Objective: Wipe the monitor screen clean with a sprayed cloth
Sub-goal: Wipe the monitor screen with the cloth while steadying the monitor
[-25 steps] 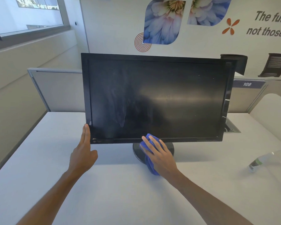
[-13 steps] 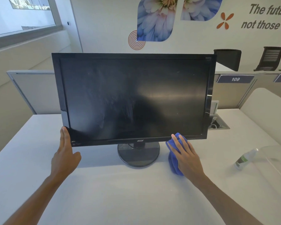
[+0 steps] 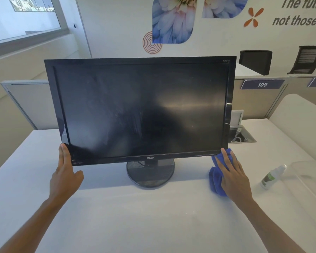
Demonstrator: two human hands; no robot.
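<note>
A black monitor stands on a round base in the middle of the white desk, its dark screen streaked with smears left of centre. My left hand rests flat against the lower left corner of the bezel, fingers straight. My right hand presses a bunched blue cloth against the lower right corner of the bezel, fingers spread over it. A small spray bottle with a white cap lies on the desk to the right of that hand.
A clear plastic container sits at the desk's right edge beside the bottle. A cable hatch opens in the desk behind the monitor's right side. Grey partitions close off the back; a window is at the far left.
My right hand has slid the blue cloth rightward along the bottom bezel, from near the stand to the right corner. My left hand has stayed on the left corner.
</note>
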